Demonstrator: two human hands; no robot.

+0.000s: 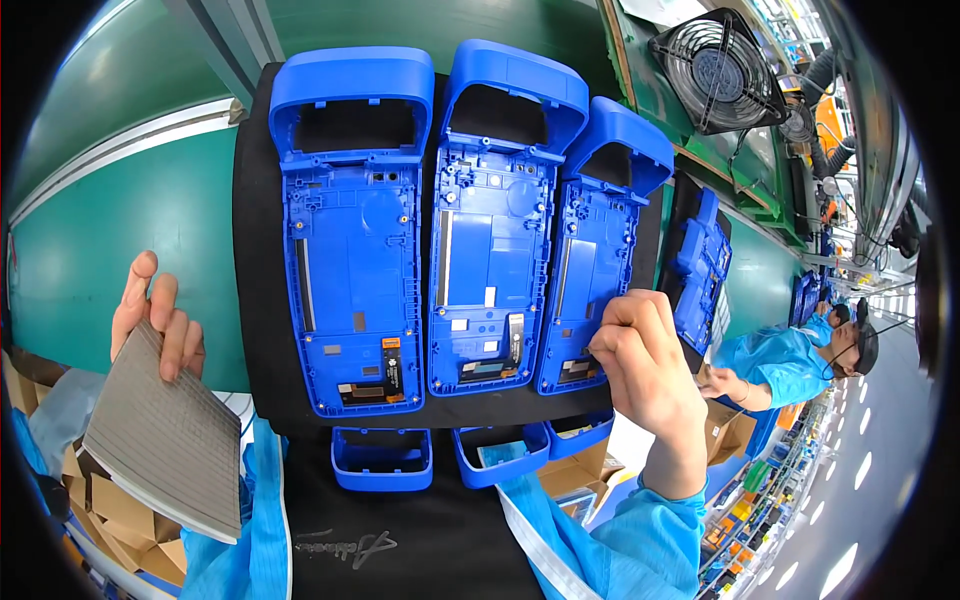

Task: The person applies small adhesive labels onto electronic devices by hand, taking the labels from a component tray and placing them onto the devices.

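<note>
Three blue plastic device housings lie inner side up, side by side on a black mat (258,300): a left housing (352,230), a middle housing (495,220) and a right housing (600,240). My right hand (645,370) has its fingers pinched together at the lower edge of the right housing; whether it holds a small part cannot be seen. My left hand (158,320) holds a grey ribbed sheet pad (165,440) out to the left, away from the mat.
Three small blue frame parts (382,460) sit on the black mat below the housings. A green conveyor (110,230) runs behind. A black fan (718,70) stands upper right. A further blue housing (700,265) lies to the right, and a co-worker in blue (790,360) works beyond it. Cardboard boxes (115,520) sit lower left.
</note>
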